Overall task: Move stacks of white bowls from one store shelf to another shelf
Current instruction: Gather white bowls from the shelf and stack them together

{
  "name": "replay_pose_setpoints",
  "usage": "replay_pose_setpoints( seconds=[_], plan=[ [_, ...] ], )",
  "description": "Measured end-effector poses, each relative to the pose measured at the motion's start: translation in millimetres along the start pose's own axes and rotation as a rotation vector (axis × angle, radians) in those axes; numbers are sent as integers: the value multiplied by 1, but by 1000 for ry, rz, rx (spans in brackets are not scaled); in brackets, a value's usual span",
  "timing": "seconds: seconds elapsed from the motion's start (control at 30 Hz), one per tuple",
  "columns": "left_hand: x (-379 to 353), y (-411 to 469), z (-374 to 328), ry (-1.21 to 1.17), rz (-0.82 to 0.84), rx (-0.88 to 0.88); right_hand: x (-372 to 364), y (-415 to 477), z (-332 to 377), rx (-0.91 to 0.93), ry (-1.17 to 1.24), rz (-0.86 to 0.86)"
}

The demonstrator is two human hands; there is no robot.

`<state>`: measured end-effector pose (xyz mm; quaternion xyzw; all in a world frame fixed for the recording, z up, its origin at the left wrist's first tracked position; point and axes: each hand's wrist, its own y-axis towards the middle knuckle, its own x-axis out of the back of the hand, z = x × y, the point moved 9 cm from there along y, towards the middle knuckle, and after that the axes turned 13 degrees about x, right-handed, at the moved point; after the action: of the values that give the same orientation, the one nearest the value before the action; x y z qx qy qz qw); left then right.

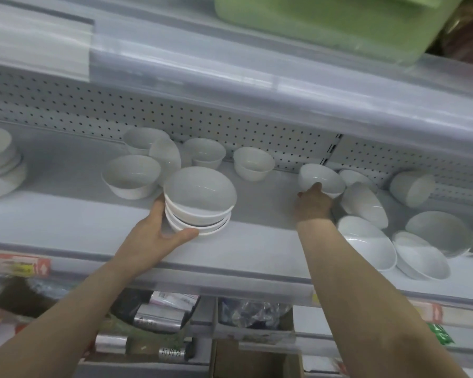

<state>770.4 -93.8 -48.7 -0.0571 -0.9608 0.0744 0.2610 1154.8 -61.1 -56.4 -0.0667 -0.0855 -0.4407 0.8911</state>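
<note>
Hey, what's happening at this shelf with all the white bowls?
A person is working at a store shelf with both hands. The left hand grips a stack of white bowls near the shelf's front, thumb at its base. The right hand reaches further back and holds a single white bowl. Other loose bowls sit around them, and several at the right are tipped on their sides.

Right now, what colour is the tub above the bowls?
The tub is pale green; head view.
</note>
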Motion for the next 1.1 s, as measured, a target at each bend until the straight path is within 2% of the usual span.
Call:
replay_pose_setpoints(
  seconds=[0.03, 0.07, 0.1, 0.13, 0.2, 0.23, 0.3, 0.37, 0.57, 0.73, 1.1],
  plan=[
    [0, 1, -1, 5, -4, -2, 5, 2, 3, -27, -115, -40],
    [0, 1, -1, 10, -9, -5, 6, 4, 9, 33, -239, -10],
    [0, 2, 0, 12, -14, -5, 9, 1, 14, 41, -302, -33],
    [0, 2, 2, 10, -17, -4, 4, -1, 18, 78, -311, 22],
    [0, 2, 4, 11, -18, -7, -3, -4, 2, -59, -182, 14],
    [0, 1, 3, 16, -21, -8, -13, -11, -5, -155, 22, 29],
    [0, 2, 2, 23, -30, -3, -22, -27, 0, -152, 164, 83],
    [0, 2, 2, 10, -30, -3, -23, -37, -3, -150, 281, 60],
    [-3, 4, 2, -20, 12, -1, -16, -73, 26, 11, 141, 225],
    [-3, 2, 2, -21, 36, -13, -6, -93, 59, 129, 108, 298],
    [-1, 3, 0, -47, 57, -60, -32, -150, 113, 395, 61, 603]
  ],
)
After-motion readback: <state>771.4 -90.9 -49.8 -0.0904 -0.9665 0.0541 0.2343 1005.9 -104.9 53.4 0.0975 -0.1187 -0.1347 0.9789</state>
